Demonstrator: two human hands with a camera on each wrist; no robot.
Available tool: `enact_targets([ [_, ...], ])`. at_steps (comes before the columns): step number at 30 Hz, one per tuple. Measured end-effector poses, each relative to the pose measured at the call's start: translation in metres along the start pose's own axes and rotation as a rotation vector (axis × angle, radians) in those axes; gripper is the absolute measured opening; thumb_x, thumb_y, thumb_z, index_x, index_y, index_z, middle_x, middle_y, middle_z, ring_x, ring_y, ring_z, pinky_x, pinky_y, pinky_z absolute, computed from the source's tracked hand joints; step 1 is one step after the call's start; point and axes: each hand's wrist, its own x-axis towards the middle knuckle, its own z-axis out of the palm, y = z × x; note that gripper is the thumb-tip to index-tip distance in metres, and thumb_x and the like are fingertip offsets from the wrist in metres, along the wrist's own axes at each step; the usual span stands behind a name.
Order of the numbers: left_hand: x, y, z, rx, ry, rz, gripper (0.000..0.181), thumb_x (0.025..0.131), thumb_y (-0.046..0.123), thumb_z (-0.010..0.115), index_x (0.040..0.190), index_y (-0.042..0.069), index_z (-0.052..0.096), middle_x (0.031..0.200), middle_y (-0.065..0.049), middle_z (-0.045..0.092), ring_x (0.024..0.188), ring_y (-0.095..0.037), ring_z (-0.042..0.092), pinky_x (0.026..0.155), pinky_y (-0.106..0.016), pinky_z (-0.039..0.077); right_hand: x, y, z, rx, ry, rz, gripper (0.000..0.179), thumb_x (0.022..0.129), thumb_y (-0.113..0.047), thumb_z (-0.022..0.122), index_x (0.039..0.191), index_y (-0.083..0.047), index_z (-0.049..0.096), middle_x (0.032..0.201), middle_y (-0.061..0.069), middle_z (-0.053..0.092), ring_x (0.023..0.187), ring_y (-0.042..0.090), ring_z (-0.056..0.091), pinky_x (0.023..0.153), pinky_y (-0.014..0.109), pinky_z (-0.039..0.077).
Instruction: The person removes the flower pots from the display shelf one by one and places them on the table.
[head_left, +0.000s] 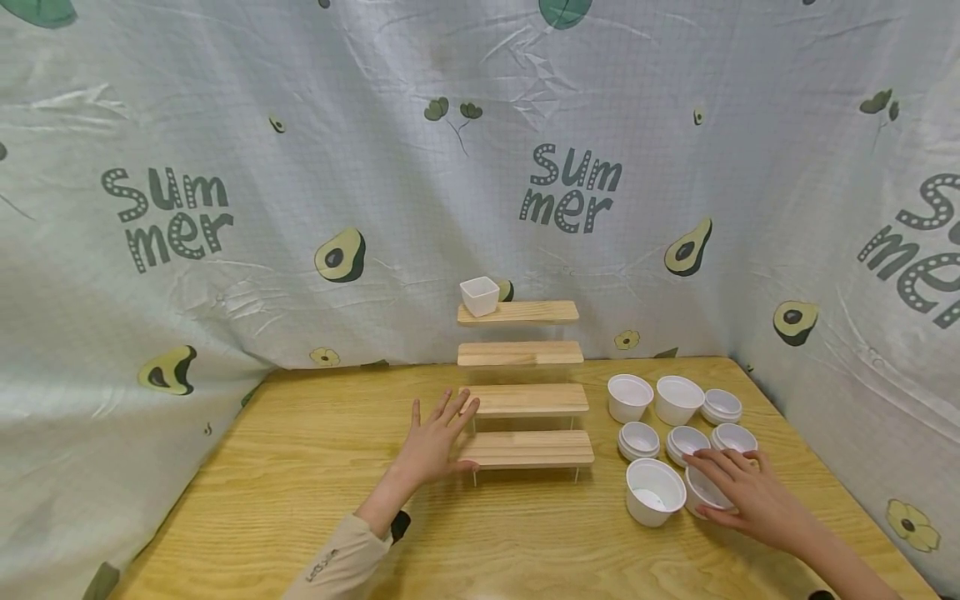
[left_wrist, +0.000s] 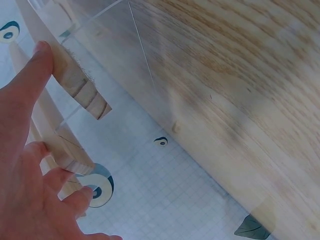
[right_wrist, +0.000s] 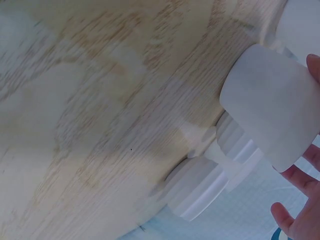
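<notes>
A wooden display stand of stepped boards (head_left: pixel 525 450) stands mid-table. At its left side my left hand (head_left: pixel 431 450) is spread, thumb at the lowest board and fingertips by the one above. The left wrist view shows that thumb (left_wrist: pixel 42 55) against a board's edge, the other fingers near the boards behind. On the right, my right hand (head_left: pixel 757 500) reaches over a white plastic cup (head_left: pixel 705 490), thumb on the near side and fingers across the rim. In the right wrist view, thumb and fingers grip this cup (right_wrist: pixel 272 105) from two sides. Its base appears to rest on the table.
A white square cup (head_left: pixel 480 297) sits at the left end of the top board. Another round cup (head_left: pixel 655 493) stands just left of the gripped one. Behind are two tall cups (head_left: pixel 630 398) and several low white bowls (head_left: pixel 639 440). A printed curtain (head_left: pixel 420 208) encloses the table (head_left: pixel 322 467).
</notes>
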Motion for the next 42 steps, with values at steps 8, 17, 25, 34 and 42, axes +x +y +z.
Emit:
enact_targets([
  [8,-0.001,-0.008,0.012,-0.057,0.087,0.067,0.091,0.073,0.063,0.055,0.144,0.023,0.014,0.151,-0.002,0.014,0.138,-0.029,0.014,0.097,-0.071,0.012,0.000,-0.002,0.000,0.007,-0.016,0.022,0.067,0.060,-0.044,0.075,0.117,-0.014,0.056,0.109,0.003,0.057,0.097,0.021,0.048,0.075,0.045,0.029],
  [17,0.000,0.000,0.001,-0.022,0.020,0.012,0.088,0.070,0.050,0.066,0.141,0.014,0.029,0.147,-0.008,0.026,0.135,-0.033,0.022,0.097,-0.068,0.018,0.000,-0.002,0.000,0.020,-0.039,0.040,0.068,0.059,-0.042,0.076,0.118,-0.014,0.056,0.111,0.002,0.057,0.099,0.020,0.047,0.075,0.043,0.027],
  [25,0.001,0.001,-0.001,-0.008,-0.007,-0.002,0.090,0.069,0.055,0.064,0.142,0.017,0.026,0.149,-0.005,0.022,0.136,-0.031,0.020,0.098,-0.068,0.018,0.002,0.000,-0.004,0.039,-0.025,0.033,0.068,0.062,-0.043,0.075,0.120,-0.014,0.055,0.113,0.002,0.055,0.098,0.017,0.045,0.077,0.039,0.025],
  [34,0.001,0.001,-0.001,-0.013,-0.002,0.005,0.090,0.069,0.055,0.064,0.141,0.016,0.027,0.148,-0.006,0.024,0.136,-0.032,0.022,0.097,-0.069,0.018,0.007,-0.003,-0.012,0.048,-0.022,0.032,0.066,0.062,-0.041,0.075,0.119,-0.015,0.055,0.114,0.002,0.055,0.098,0.017,0.044,0.077,0.039,0.025],
  [42,0.001,0.001,-0.002,-0.028,-0.001,0.003,0.090,0.068,0.054,0.066,0.141,0.015,0.028,0.148,-0.007,0.024,0.136,-0.032,0.021,0.097,-0.069,0.017,0.032,-0.002,-0.022,0.057,0.043,-0.025,0.060,0.067,-0.040,0.072,0.120,-0.016,0.055,0.114,0.004,0.056,0.099,0.020,0.047,0.077,0.041,0.026],
])
